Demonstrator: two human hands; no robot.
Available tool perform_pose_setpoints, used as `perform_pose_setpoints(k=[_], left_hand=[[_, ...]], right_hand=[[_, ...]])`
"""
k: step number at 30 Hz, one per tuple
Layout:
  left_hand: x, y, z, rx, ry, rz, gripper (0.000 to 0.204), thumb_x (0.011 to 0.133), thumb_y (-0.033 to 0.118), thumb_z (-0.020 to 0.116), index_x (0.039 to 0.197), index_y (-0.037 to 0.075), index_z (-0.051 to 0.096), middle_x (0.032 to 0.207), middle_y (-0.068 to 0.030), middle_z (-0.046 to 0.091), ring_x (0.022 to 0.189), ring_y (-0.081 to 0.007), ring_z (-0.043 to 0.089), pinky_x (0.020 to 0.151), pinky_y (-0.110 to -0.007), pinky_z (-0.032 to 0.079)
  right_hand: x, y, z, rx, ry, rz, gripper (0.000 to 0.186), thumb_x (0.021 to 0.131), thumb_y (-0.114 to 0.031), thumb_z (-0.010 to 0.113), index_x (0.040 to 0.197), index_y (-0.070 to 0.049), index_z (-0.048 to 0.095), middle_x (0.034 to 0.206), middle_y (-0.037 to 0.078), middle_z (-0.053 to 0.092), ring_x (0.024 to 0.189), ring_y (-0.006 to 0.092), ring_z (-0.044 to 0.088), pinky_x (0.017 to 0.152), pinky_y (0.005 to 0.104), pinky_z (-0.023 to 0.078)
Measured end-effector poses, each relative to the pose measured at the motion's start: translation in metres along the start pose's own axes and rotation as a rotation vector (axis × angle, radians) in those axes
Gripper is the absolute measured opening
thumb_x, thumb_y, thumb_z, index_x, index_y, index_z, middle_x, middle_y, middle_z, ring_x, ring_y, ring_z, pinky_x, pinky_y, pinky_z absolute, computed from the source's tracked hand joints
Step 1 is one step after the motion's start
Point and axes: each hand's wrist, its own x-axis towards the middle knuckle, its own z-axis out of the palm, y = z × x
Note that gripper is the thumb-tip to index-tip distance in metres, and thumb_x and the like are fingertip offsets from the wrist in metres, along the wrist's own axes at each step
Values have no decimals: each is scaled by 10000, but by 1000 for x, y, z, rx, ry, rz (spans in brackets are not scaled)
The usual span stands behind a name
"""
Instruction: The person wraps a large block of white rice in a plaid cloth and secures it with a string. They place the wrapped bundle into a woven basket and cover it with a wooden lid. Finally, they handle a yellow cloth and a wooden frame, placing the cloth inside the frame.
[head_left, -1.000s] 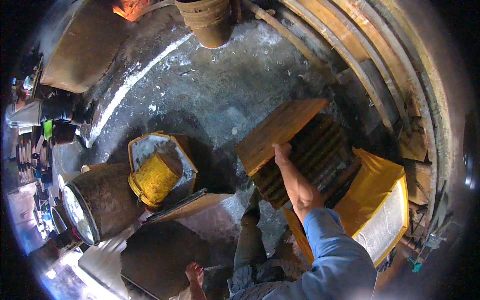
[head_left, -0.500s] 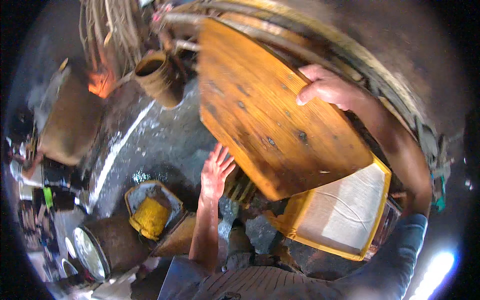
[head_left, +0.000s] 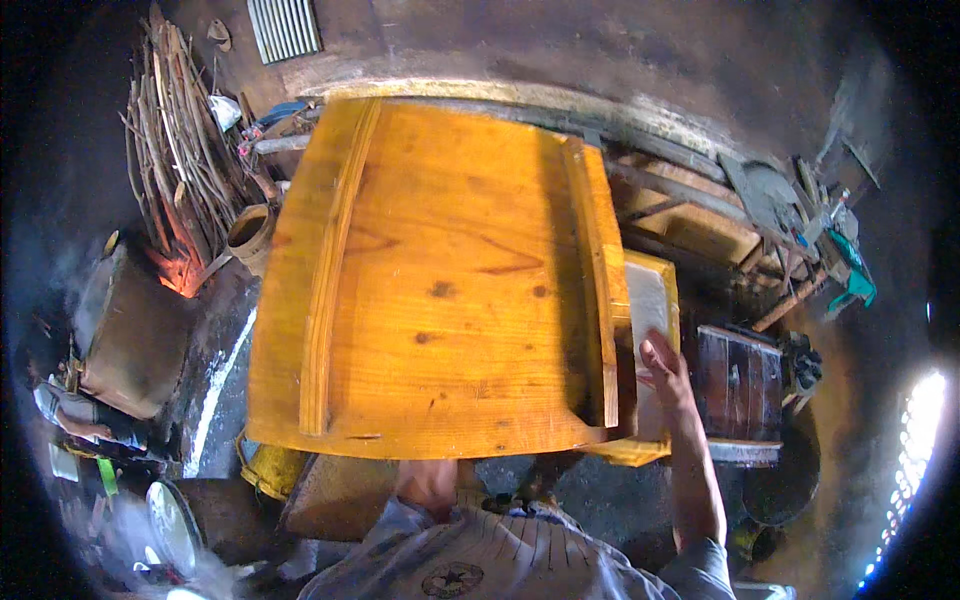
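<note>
A large yellow-brown wooden board with two raised battens fills the middle of the view. My left wrist goes behind its near edge, so my left hand's fingers are hidden and their grip on it cannot be seen. Just right of the right-hand batten, my right hand is open, fingers stretched out and apparently holding nothing. Behind that hand stands a yellow-framed box with a whitish surface, partly covered by the board.
Sticks burn at the far left beside a clay-coloured pot. A yellow container and a drum stand at the near left. Dark slatted wood lies to the right. A wooden rack runs along the far wall.
The board has turned over from its plain face to its battened face. My right hand has let go of its far edge and come nearer; my left hand has gone behind it.
</note>
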Motion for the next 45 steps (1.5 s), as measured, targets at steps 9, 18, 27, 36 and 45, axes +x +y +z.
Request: perform_pose_setpoints(k=[9,18,27,36,45], left_hand=[[-15,198,110,128,-255,98,540,891,500,490,1115,21,600,1041,-93,648,886,-259,631,840,-421,498],[147,22,29,1108,330,306,642,652,357,806,1113,-27,579,1058,-176,651,1004,-297,622,866,-377,487],[233,37,6,1097,225,230,557,668,328,769,1093,10,599,1004,-159,666,937,-309,638,809,-392,505],[277,25,4,1286,457,296,689,579,379,839,1105,11,587,1090,-178,625,1034,-331,584,865,-417,484],[319,1,76,1766,405,459,648,851,354,581,1344,-9,367,1475,-215,219,1367,-382,195,1100,-491,210]], right_hand=[[-67,138,-111,140,209,335,251,958,-271,521,871,-46,588,721,-31,566,647,69,533,568,259,452],[-93,173,-182,-551,354,421,348,883,-334,629,759,-19,550,693,-24,480,685,98,417,599,302,381],[2,217,-187,-751,303,503,388,866,-381,635,865,7,635,736,41,595,697,144,475,638,351,413],[43,268,-215,-557,288,522,328,814,-321,660,976,-36,645,951,149,645,814,261,606,705,356,471],[133,251,-114,-1183,79,123,699,734,-236,703,1328,-23,402,1344,250,375,1233,428,357,1004,500,328]])
